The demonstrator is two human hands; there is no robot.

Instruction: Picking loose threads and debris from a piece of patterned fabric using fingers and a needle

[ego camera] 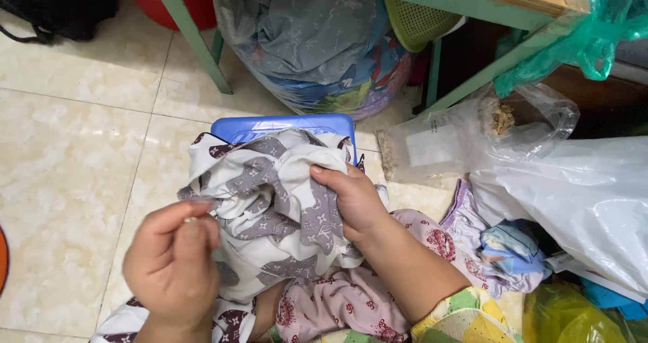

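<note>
A white cloth with a grey and dark-red pattern (270, 201) is bunched up in my lap, over pink patterned fabric (337, 302). My right hand (351, 198) grips a fold of the cloth near its top. My left hand (172, 258) is raised beside the cloth's left edge, its thumb and fingers pinched together on something small and thin that I cannot make out. The cloth's far edge drapes over a blue plastic lid or stool (283, 125) on the floor.
Cream floor tiles (67, 154) lie to the left. A green table frame (192, 39) stands ahead with a big bag of cloth (317, 46) under it. Clear and white plastic bags (574, 188), a green bag (601, 25) and loose fabric pieces (506, 245) crowd the right.
</note>
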